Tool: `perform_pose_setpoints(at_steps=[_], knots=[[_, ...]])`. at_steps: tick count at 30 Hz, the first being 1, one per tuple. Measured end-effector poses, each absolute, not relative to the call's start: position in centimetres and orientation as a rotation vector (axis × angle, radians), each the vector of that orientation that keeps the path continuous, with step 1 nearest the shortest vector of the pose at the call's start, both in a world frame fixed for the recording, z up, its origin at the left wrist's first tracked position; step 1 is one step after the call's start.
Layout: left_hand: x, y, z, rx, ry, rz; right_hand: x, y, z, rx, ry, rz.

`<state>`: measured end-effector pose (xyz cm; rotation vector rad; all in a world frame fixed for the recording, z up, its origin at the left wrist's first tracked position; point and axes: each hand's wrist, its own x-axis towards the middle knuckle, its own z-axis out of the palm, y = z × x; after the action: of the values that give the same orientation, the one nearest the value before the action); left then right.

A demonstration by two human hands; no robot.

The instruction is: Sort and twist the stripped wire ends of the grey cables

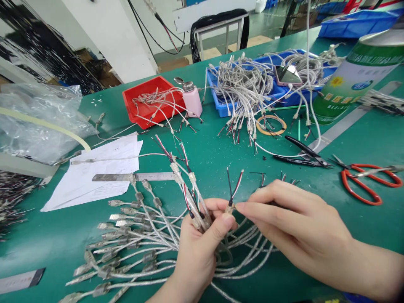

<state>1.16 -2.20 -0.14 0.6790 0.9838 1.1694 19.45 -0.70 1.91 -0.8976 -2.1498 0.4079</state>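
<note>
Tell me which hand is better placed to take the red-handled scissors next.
Probably the right hand: it is nearer the scissors, its fingertips at one cable end only, while the left hand grips several USB cables.

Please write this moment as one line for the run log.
Left hand: gripping several cables | Right hand: fingertips at one cable end | Green table: black-handled cutters, red-handled scissors

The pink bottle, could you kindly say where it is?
The pink bottle stands in the head view's upper middle, between the red tray at left and blue tray at right.
</note>
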Motion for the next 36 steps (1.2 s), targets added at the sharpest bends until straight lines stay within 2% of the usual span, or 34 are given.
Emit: perform_pose_setpoints(at_steps=[36], knots=[[1.14,-2.38,-0.75,0.666,0.933,1.192,19.12,-1.40,1.42,-0.919,-2.177,0.288]])
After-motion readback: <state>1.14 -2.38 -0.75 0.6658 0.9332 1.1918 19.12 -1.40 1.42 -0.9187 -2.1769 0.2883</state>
